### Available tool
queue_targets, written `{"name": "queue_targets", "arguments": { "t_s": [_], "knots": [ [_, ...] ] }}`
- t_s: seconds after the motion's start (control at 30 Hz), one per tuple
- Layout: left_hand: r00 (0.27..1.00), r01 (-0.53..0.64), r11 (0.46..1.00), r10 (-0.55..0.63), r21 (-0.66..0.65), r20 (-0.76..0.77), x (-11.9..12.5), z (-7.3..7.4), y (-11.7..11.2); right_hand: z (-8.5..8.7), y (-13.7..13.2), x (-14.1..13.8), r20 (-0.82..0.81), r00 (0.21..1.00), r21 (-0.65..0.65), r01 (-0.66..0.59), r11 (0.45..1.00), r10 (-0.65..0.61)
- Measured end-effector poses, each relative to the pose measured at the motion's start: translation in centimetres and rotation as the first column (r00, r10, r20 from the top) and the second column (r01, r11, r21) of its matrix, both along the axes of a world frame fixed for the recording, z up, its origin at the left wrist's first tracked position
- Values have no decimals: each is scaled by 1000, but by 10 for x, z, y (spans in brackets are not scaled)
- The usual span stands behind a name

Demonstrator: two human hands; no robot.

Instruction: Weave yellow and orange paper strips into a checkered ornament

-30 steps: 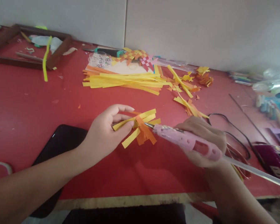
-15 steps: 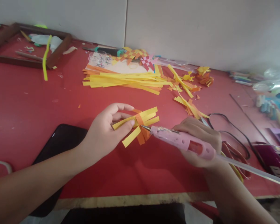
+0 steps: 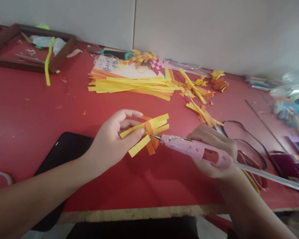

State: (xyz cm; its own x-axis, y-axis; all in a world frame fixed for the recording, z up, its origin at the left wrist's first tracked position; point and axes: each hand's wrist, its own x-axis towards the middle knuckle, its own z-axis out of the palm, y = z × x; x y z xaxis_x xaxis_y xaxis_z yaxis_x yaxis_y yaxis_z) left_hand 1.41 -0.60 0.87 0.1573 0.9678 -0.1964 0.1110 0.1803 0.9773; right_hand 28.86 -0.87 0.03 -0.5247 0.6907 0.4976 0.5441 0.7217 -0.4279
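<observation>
Between thumb and fingers, my left hand (image 3: pixel 117 132) pinches a small woven piece of yellow and orange paper strips (image 3: pixel 147 131), held a little above the red table. Loose strip ends fan out from it to the right and below. In my right hand (image 3: pixel 211 149) is a pink hot glue gun (image 3: pixel 194 149), with a clear glue stick (image 3: pixel 271 176) trailing from its rear. Its metal nozzle points left and meets the woven piece near the orange strip, close to my left thumb; whether glue is coming out I cannot tell.
A bundle of yellow and orange paper strips (image 3: pixel 134 84) lies ahead, with woven paper fish (image 3: pixel 157 66) behind it. Scraps, scissors (image 3: pixel 252 172) and a black cord (image 3: pixel 241 141) lie right. A black phone (image 3: pixel 62 159) sits under my left forearm, a wooden frame (image 3: pixel 62 53) far left.
Hardly anything differs. The glue gun's rear has shifted slightly right and its body has turned a little, while its nozzle stays at the woven piece.
</observation>
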Motion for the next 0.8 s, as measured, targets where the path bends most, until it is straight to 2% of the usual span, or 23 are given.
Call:
{"name": "queue_targets", "arguments": {
  "t_s": [0.8],
  "knots": [
    [1000, 14, 1000, -14, -16, 24, 1, -3, 0, -1, 1, 3, -27, 999, -13, -24, 1000, 23]
  ]
}}
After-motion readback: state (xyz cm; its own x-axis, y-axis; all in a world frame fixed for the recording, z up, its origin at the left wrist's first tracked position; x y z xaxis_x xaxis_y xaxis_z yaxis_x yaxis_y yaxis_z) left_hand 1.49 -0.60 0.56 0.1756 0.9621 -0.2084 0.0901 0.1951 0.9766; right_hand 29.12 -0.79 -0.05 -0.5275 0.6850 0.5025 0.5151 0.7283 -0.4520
